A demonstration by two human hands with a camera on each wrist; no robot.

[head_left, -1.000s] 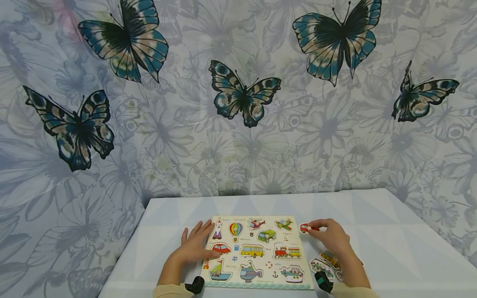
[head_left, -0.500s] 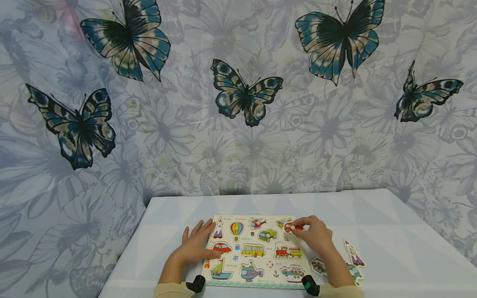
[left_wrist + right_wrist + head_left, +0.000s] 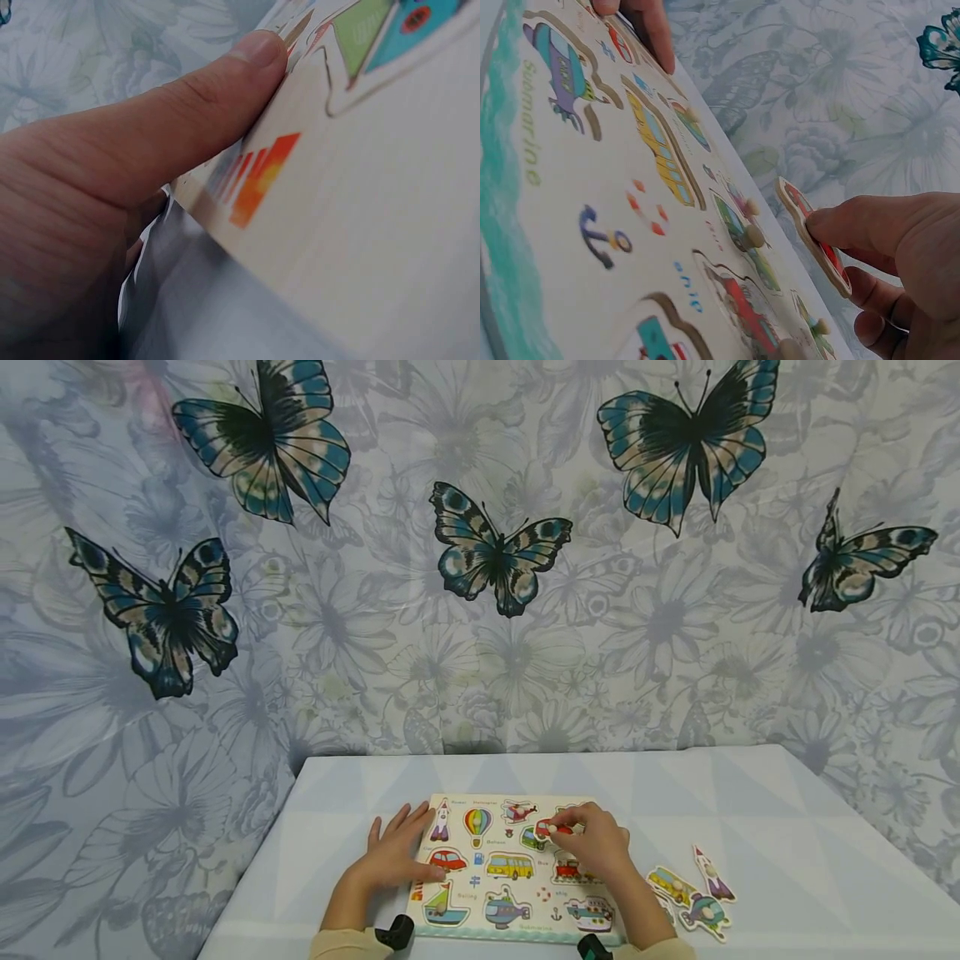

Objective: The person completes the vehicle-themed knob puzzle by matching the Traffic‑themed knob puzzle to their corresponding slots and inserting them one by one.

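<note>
The red car puzzle piece point(image 3: 542, 829) is pinched between thumb and finger in the grip of the right hand point(image 3: 600, 845), held raised above the wooden puzzle board point(image 3: 540, 912). Seen from the head camera, it sits around one o'clock of the board's centre, partly covering the green jeep point(image 3: 529, 840); the right wrist view shows it tilted and apart from the board. The left hand point(image 3: 393, 858) lies at nine o'clock, its grip loose with fingers spread, thumb resting on the board just below the printed red car point(image 3: 447, 859). Between three and four o'clock, off the board, a yellow bus piece point(image 3: 672, 887), a rocket piece point(image 3: 714, 874) and a bluish piece point(image 3: 705, 913) lie close together on the white tabletop point(image 3: 810, 868). Toward twelve o'clock rises a floral wall covering point(image 3: 360, 693) with dark-edged butterflies point(image 3: 498, 556).
</note>
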